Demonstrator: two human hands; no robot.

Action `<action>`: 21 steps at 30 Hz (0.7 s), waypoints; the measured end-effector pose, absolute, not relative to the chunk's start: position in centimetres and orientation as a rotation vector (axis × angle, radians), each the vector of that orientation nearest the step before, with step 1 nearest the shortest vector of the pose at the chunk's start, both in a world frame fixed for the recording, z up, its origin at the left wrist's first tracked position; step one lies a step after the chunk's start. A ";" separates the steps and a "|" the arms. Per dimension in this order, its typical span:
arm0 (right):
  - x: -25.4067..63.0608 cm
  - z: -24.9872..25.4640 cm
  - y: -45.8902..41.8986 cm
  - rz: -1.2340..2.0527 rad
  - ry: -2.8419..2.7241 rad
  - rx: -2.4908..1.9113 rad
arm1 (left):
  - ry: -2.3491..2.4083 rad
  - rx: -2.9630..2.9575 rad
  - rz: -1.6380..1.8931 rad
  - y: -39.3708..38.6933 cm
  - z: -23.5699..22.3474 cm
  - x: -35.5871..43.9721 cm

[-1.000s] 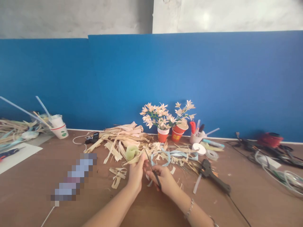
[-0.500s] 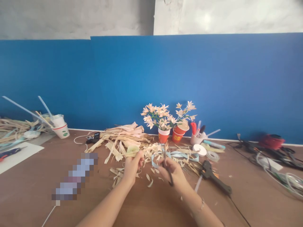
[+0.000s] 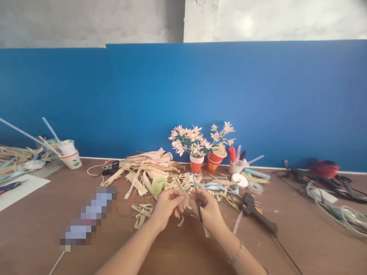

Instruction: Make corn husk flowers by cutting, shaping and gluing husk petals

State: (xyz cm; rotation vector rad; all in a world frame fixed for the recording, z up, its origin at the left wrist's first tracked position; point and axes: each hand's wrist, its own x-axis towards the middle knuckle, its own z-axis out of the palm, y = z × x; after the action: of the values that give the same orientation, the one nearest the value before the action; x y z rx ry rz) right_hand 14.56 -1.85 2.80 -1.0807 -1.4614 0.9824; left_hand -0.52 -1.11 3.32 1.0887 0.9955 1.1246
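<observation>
My left hand (image 3: 168, 208) is closed, thumb against fingers, on a pale piece of dried husk (image 3: 182, 194) that stands up between my two hands. Dark scissors (image 3: 197, 204) are in my right hand (image 3: 209, 210), with their blades pointing away from me; whether they are open I cannot tell. A narrow husk strip (image 3: 207, 231) shows under my right hand. Cut husk scraps (image 3: 142, 214) lie left of my left hand, and a pale green roll (image 3: 158, 185) sits just beyond it.
Husk strips (image 3: 155, 162) are heaped at the back. Artificial flowers (image 3: 189, 139) stand in a red paper cup (image 3: 196, 165), beside another red cup (image 3: 212, 166). A black glue gun (image 3: 258, 214) lies on the right, a blurred-out device (image 3: 88, 217) on the left.
Both hands have come closer together, the left moving right. A husk piece now stands between them. The scissors have swung more upright, and the green roll is less covered by my left hand.
</observation>
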 end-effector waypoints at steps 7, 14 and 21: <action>14.0 2.6 -1.9 1.279 -1.227 -1.084 | 1.020 1.112 1.091 -1.3 3.8 -0.4; 14.3 2.8 -2.1 1.197 -1.366 -1.047 | 1.220 1.061 1.162 -0.8 3.5 -0.7; 14.8 6.2 -4.2 1.256 -1.708 -1.036 | 1.358 0.854 1.599 0.5 3.0 -2.1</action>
State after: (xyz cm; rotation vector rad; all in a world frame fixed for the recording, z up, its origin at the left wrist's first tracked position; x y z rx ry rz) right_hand 14.83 -4.19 6.17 -1.0361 -1.7080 1.2565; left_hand -2.11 0.51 2.96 0.8539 1.3582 1.5994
